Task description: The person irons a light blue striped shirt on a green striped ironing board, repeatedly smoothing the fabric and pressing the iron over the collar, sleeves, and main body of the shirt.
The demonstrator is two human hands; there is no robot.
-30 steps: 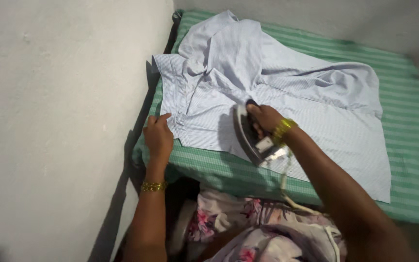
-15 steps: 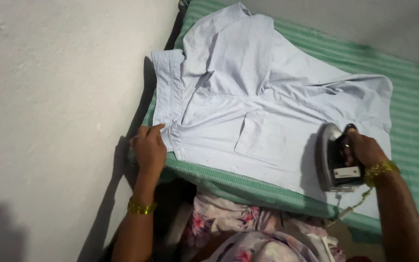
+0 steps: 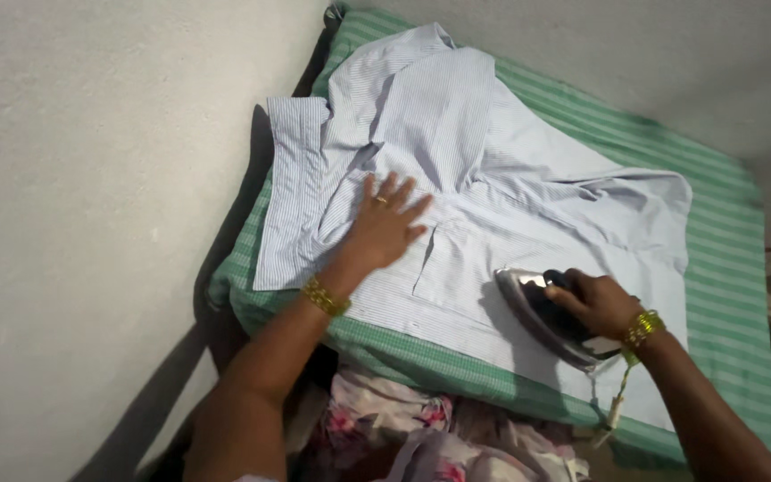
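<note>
Hands first. Left hand (image 3: 384, 223) lies flat, palm down, fingers spread wide, pressing on the pale blue finely striped cotton shirt (image 3: 484, 178) near its collar end; it grips nothing. A gold ring shows on one finger, a gold bangle (image 3: 326, 296) at the wrist. Right hand (image 3: 595, 302) is closed around the dark handle of a silver metal-soled electric iron (image 3: 548, 314), which rests sole-down on the shirt's lower front, just right of a chest pocket. Beaded gold bracelet (image 3: 640, 328) at that wrist. The iron's cord (image 3: 616, 406) trails off the near edge. Shirt lies spread over a green-and-white striped cloth pad (image 3: 725, 268). Pale plastered wall (image 3: 91, 178) stands left; floral pink garment (image 3: 385, 428) is below the pad's near edge.
</note>
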